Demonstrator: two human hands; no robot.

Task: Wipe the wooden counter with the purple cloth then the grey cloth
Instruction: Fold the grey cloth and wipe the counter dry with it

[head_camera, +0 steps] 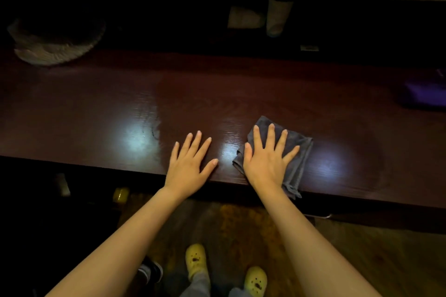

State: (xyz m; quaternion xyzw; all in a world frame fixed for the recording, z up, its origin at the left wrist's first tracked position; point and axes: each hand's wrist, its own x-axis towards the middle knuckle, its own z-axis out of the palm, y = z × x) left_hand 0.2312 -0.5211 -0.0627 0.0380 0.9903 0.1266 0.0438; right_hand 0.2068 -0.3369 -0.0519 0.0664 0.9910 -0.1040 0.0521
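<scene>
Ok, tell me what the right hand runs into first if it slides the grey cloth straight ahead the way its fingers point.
Mostly bare wooden counter ahead of the right hand and grey cloth. The pale cup-like object at the dark back would probably come first, though depth is unclear.

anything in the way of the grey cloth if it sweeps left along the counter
Yes, the left hand lies flat on the wooden counter just left of the grey cloth, which the right hand presses down. Beyond it the near strip looks bare; a pale basket sits far back left.
</scene>
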